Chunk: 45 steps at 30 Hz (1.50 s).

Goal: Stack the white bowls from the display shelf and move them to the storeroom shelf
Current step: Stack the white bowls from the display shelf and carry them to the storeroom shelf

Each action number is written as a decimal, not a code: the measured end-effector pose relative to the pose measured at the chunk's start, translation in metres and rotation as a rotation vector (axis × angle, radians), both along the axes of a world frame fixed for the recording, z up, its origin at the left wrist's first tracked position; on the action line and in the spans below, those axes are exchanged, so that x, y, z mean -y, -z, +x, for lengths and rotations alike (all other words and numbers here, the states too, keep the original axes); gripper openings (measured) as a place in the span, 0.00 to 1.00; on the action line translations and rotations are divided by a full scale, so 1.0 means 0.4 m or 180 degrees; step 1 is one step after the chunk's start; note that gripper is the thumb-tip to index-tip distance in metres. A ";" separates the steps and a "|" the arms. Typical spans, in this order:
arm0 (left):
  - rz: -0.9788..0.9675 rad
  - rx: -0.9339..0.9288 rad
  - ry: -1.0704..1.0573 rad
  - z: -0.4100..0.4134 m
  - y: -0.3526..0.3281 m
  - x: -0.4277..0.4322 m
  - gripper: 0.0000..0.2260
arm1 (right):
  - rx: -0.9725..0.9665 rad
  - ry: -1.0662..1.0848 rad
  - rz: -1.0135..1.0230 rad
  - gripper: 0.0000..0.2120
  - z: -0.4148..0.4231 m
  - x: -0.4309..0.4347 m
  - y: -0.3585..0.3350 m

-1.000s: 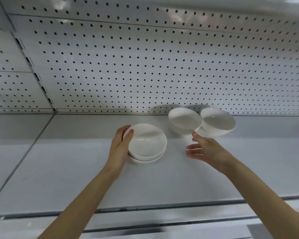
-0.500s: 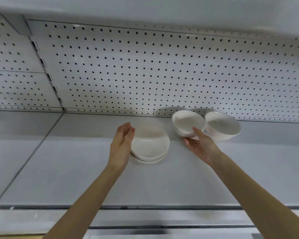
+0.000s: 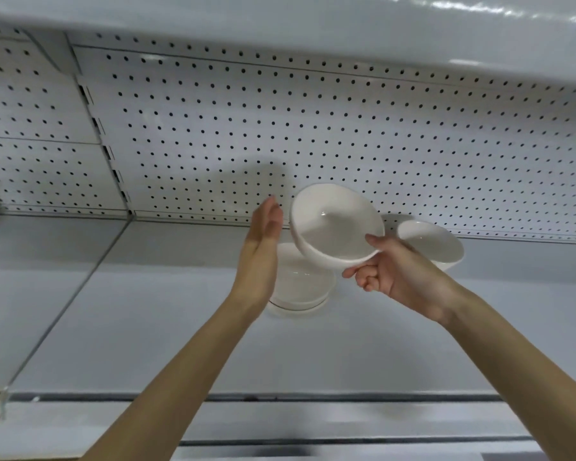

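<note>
Bowl aloft, stack part built

Right hand point(image 3: 399, 276) pinches a white bowl point(image 3: 333, 224) by its near rim, thumb lying inside the lip and the other fingers curled beneath. The bowl hangs tilted in the air with its mouth turned toward the camera. It is clear of the display shelf point(image 3: 147, 314), above and slightly behind the stack point(image 3: 305, 289), which stands on the shelf just below it. That stack looks like two bowls nested, judging by the doubled rim line at its front edge, though the left arm and the raised bowl hide much of it. Left hand point(image 3: 263, 234) is flat, fingers straight and held together, palm facing the raised bowl's left side. It is just beside the rim, and whether it touches cannot be told. A single bowl point(image 3: 429, 242) rests on the shelf to the right, close to the pegboard panel point(image 3: 280, 128) and partly behind the right hand.

As a judgement of progress, stacking is under way and not finished. The white bowl has yet to be lowered into the stack, and the single bowl sits untouched on the shelf. Carrying the pile to the storeroom shelf has not begun, and no storeroom shelf shows here.
</note>
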<state>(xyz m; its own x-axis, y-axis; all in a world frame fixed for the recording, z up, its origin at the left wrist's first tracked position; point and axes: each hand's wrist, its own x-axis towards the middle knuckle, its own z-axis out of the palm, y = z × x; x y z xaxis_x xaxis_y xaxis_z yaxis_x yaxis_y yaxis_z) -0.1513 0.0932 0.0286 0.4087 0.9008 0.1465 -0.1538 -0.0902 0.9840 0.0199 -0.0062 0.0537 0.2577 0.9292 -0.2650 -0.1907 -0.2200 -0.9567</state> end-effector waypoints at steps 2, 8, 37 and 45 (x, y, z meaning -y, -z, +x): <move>0.0050 -0.0097 0.0053 0.004 0.001 0.011 0.23 | 0.0096 -0.0232 -0.0030 0.14 -0.031 -0.003 0.002; 0.0133 -0.0320 -0.0213 -0.017 0.041 0.000 0.18 | 0.0347 -0.0551 0.0015 0.23 -0.067 -0.010 0.023; 0.0046 -0.0428 -0.0135 -0.022 0.189 -0.025 0.17 | 0.1930 -0.0401 0.0202 0.35 -0.041 -0.049 0.156; -0.0285 -0.0112 -0.0099 -0.004 0.184 -0.013 0.17 | 0.1106 -0.0396 0.0306 0.32 -0.039 -0.040 0.180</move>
<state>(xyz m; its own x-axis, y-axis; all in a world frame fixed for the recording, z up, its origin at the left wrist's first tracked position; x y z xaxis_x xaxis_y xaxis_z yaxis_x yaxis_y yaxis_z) -0.1528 0.0984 -0.0449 0.3837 0.9221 0.0507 -0.1175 -0.0057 0.9931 0.0044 0.0097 -0.0181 0.2004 0.9754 -0.0916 0.1712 -0.1270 -0.9770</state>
